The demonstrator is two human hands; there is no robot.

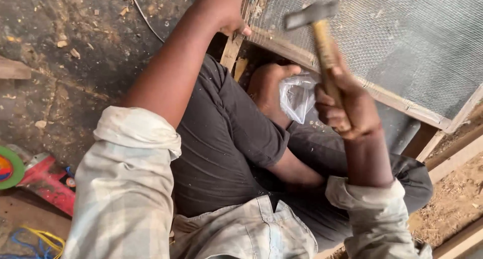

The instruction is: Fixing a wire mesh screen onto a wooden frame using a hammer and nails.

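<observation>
- Our right hand [352, 110] is closed around the yellow wooden handle of a grey steel-headed hammer [317, 27], raised at one o'clock.
- Our left hand [226, 10], at twelve o'clock, presses on the pale wooden frame [392, 100]; we cannot tell how its fingers lie.
- Grey wire mesh [402, 37] covers this frame.
- A clear plastic bag [298, 95] lies by our bare foot [266, 88].

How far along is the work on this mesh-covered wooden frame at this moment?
Done: wire mesh already lies spread over the wooden frame. In hand: the right hand holds a hammer raised above the frame's edge, while the left hand presses on the frame near its corner. Left: how much of the edge is fastened cannot be told. A small clear plastic bag lies by the bare foot.
</observation>
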